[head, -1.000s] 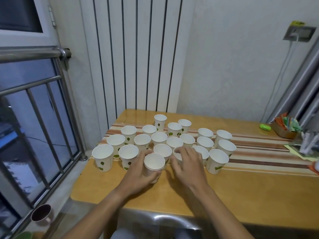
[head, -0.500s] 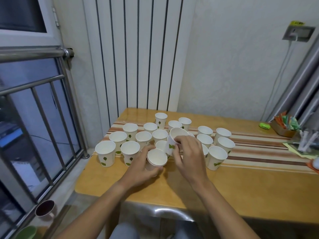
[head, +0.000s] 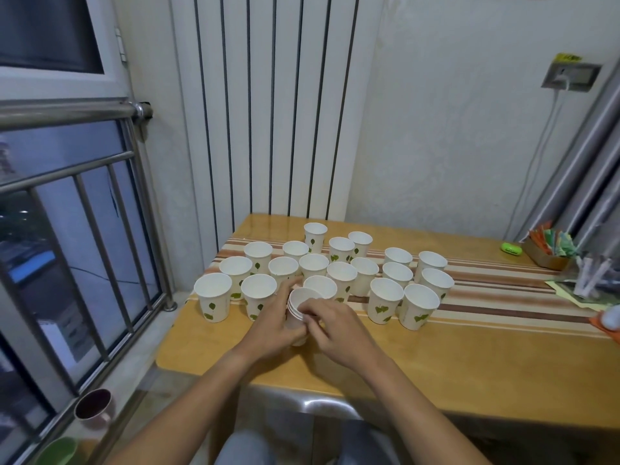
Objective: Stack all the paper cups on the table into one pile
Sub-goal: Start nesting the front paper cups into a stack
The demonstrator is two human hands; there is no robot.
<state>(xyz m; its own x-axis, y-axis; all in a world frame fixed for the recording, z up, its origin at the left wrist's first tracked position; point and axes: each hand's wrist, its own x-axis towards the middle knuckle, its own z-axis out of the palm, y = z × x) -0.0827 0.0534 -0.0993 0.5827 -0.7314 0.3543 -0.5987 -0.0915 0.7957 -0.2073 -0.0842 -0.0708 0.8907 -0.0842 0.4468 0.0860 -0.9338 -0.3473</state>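
Several white paper cups with green leaf prints stand upright in a cluster on the wooden table [head: 469, 370]. At the front of the cluster is a short pile of nested cups [head: 299, 305], two rims showing. My left hand [head: 273, 325] wraps around the pile's left side. My right hand [head: 330, 325] pinches the rim of the top cup, which sits inside the lower one. The nearest loose cup [head: 320, 286] stands just behind the pile. More loose cups stand at the far left [head: 213, 297] and at the front right [head: 419, 305].
A striped cloth runner [head: 503, 290] lies under the cups. At the table's right end are a box of coloured packets [head: 550, 248], a green object [head: 511, 248] and a holder with white items [head: 590, 276]. A barred window [head: 84, 229] runs along the left; a dark mug [head: 93, 408] stands on the floor.
My right hand lifted a cup from the cluster, carried it over and set it into the cup held by my left hand. The camera view shifted slightly.
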